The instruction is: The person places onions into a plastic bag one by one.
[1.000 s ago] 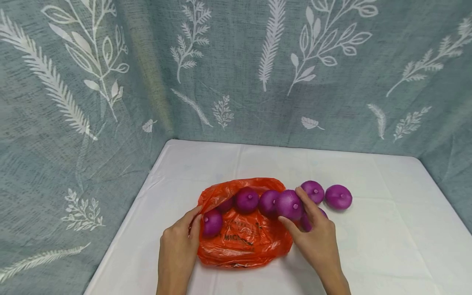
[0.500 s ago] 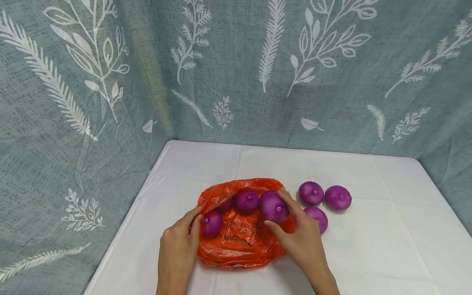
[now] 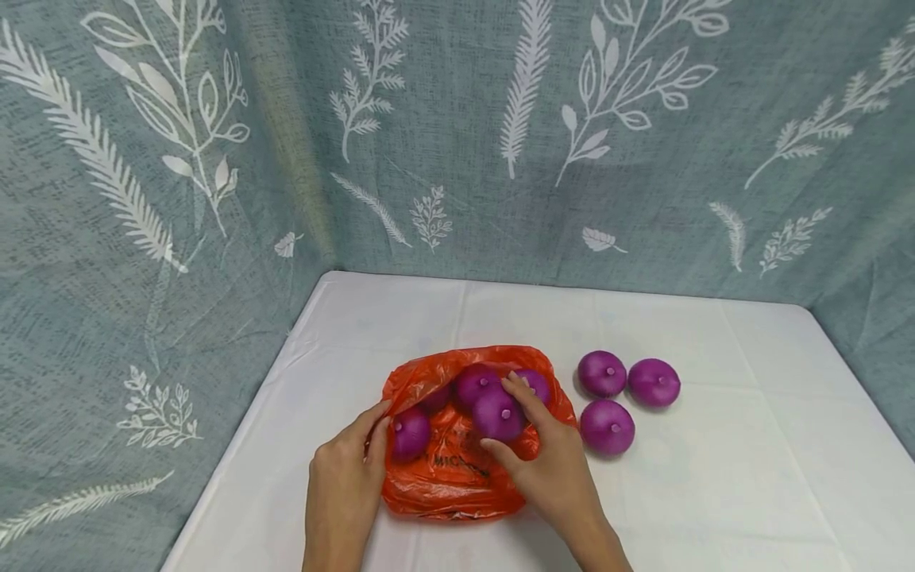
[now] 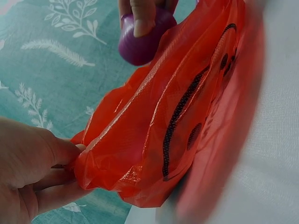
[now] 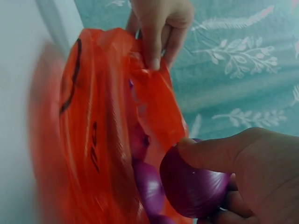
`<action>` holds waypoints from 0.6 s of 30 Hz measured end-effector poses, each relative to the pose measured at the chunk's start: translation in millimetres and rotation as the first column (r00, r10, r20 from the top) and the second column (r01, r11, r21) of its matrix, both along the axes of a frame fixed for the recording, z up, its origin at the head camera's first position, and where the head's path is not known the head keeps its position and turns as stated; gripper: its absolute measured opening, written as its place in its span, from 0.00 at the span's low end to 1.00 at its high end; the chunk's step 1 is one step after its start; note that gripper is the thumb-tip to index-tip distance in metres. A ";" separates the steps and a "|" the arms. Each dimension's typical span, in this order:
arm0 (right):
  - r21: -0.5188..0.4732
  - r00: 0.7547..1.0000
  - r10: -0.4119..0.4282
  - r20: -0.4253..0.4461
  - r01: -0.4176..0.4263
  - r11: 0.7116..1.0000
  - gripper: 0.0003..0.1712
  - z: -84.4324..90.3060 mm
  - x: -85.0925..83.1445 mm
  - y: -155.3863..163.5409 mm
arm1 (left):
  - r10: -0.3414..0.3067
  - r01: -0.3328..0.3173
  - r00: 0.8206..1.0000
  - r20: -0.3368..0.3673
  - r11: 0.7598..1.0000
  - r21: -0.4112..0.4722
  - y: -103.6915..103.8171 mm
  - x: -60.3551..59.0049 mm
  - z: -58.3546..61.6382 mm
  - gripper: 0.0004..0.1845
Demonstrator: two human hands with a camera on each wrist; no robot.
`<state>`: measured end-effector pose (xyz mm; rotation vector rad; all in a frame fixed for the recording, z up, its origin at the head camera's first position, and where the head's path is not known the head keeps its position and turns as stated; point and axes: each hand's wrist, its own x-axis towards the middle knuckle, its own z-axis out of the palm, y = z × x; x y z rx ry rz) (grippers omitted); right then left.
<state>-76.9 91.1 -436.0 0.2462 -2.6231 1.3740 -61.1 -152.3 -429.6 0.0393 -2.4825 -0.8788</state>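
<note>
A red plastic bag (image 3: 457, 492) lies on the table with its mouth spread, dark print on its side. Its left rim is pinched between the thumb and fingers of my left hand (image 3: 346, 469), which shows again in the left wrist view as a hand (image 4: 32, 168) at the bag's edge. Over the bag's mouth, my right hand (image 3: 550, 457) grips a purple onion (image 3: 496, 415) between thumb and fingers; the right wrist view shows this onion (image 5: 191, 182) close up. Several more onions sit inside, among them a left onion (image 3: 411, 433) and a right onion (image 3: 536, 384), some partly covered.
To the right of the bag, three loose onions rest on the white tablecloth: a back one (image 3: 602, 373), a far right one (image 3: 654, 384) and a nearer one (image 3: 608, 427). A green leaf-patterned curtain (image 3: 457, 119) hangs behind and left of the table (image 3: 715, 492).
My right hand has carried its onion leftward, from the bag's right edge to over the middle of the mouth. The nearer loose onion is now uncovered. My left hand stays on the rim.
</note>
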 end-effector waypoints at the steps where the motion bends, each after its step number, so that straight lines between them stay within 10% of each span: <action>1: 0.000 1.000 0.004 -0.001 -0.004 1.000 0.46 -0.3 0.0 -2.2 | 0.001 -0.001 1.000 0.000 1.000 0.001 0.1 0.0 -0.1 0.15; 18: 0.028 0.999 0.049 0.004 -0.049 0.998 0.44 -5.3 -2.7 -24.9 | 0.018 -0.019 0.999 0.040 1.000 0.009 -1.0 -1.6 -2.0 0.15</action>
